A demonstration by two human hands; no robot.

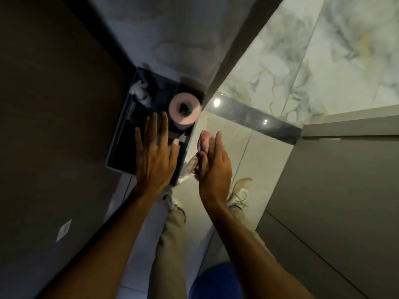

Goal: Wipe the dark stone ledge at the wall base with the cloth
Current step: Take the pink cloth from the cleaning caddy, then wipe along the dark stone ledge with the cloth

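The right hand (212, 167) holds the cloth (204, 141), fingers closed on it; the left hand (154, 156) is spread wide, empty. The ledge (259, 121) lies ahead, untouched. Next: reach down and press cloth to stone.

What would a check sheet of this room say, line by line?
Surface: dark stone ledge at the wall base, glossy, with light reflections.
Job's things: cloth, bunched in the right hand.
Clutter: pink paper roll and crumpled white paper in a dark bin.
Grips: left hand open, fingers spread above the bin; right hand closed on the cloth.
Cables: nothing seen.
Surroundings: marble wall, pale floor tiles, grey cabinet.
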